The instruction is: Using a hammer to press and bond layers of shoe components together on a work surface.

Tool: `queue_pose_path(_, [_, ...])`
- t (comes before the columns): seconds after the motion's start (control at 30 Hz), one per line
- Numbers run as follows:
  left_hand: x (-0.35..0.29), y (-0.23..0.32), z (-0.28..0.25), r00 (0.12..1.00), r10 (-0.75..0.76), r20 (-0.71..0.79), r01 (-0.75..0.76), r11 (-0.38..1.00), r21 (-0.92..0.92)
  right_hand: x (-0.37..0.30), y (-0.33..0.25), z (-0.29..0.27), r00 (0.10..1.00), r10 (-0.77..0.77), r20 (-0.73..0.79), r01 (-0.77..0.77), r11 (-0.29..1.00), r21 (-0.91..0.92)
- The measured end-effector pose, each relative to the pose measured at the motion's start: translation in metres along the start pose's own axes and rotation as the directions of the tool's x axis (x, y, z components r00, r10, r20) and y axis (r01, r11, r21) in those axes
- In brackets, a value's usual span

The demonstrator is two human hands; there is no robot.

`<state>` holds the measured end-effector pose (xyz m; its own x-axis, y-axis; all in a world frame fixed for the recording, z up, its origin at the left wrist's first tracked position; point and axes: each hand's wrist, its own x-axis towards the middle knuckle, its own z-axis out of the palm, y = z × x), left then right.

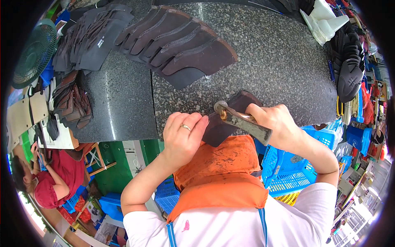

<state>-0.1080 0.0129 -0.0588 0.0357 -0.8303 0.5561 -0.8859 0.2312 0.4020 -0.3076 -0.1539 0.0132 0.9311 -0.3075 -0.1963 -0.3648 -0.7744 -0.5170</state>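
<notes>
My right hand [273, 123] is wrapped round the handle of a hammer [252, 125], whose metal head slants over a dark leather piece [220, 131]. The leather piece lies at the near edge of the speckled stone slab [288, 61], partly hidden by the hammer. At its left edge my left hand [183, 133], with a ring on one finger, is closed with thumb and fingers pinched on the leather. Beyond both hands, a fanned row of curved dark leather pieces [185, 47] lies overlapping on the slab.
More dark pieces [92, 39] lie stacked at the far left, with brown pieces [73, 101] nearer. Black shoe-shaped parts [349, 74] and a white plastic form [323, 22] stand at the right. Blue crates [288, 168] sit below the slab. A co-worker [57, 177] sits at the left, near a green fan [35, 53].
</notes>
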Motion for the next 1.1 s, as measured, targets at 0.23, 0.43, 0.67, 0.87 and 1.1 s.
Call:
queue_pose_path(0.23, [0.001,0.009,-0.003,0.987,0.11,0.119,-0.13,0.975,0.179,0.006,-0.003,0.0,0.998,-0.008,0.058,0.008,1.0,-0.009])
queue_pose_path(0.43, [0.005,0.013,-0.004,0.966,0.183,0.181,-0.223,0.946,0.235,0.007,-0.01,-0.001,0.997,-0.035,0.066,0.038,0.998,-0.043])
queue_pose_path(0.67, [0.007,0.014,-0.008,0.945,0.2,0.257,-0.265,0.931,0.251,0.004,0.003,0.001,0.999,-0.049,-0.025,0.045,0.989,-0.142])
queue_pose_path(0.87, [0.006,0.022,-0.005,0.957,0.049,0.286,-0.12,0.965,0.234,0.021,0.118,-0.033,0.808,0.07,-0.585,-0.358,0.847,-0.393])
queue_pose_path(1.1, [-0.001,0.026,-0.002,0.956,-0.119,0.267,0.077,0.984,0.163,-0.006,0.191,-0.051,0.673,-0.2,-0.712,-0.325,0.785,-0.527])
